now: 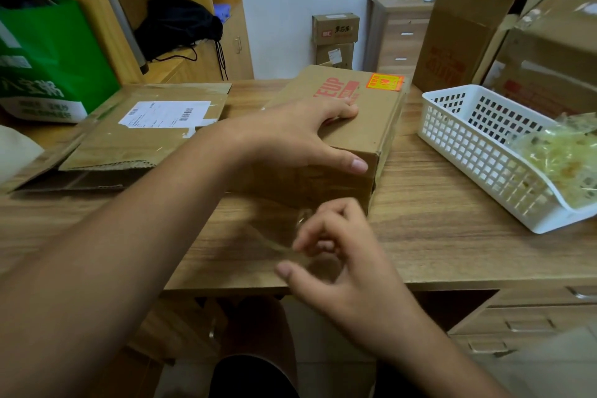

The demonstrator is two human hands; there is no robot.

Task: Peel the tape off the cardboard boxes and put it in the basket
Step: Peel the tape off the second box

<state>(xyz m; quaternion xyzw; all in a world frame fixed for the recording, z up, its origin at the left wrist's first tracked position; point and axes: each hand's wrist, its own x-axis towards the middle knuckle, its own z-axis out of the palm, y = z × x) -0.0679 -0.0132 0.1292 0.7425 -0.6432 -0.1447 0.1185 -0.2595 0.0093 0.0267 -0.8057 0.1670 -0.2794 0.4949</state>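
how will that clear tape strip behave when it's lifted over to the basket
The tape strip looks thin and limp where it trails from the right hand, so it will probably flop and curl. It likely weighs almost nothing. It may cling to that hand, since the wad already in the basket has clumped together.

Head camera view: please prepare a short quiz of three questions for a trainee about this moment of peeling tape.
1. True or false: the white plastic lattice basket already holds crumpled clear tape.
2. What does the right hand pinch? A. a stretched clear tape strip B. a knife C. a marker pen
3. Fill in: the ____ hand rests on top of the brown cardboard box with red print.
Key: 1 true; 2 A; 3 left hand.
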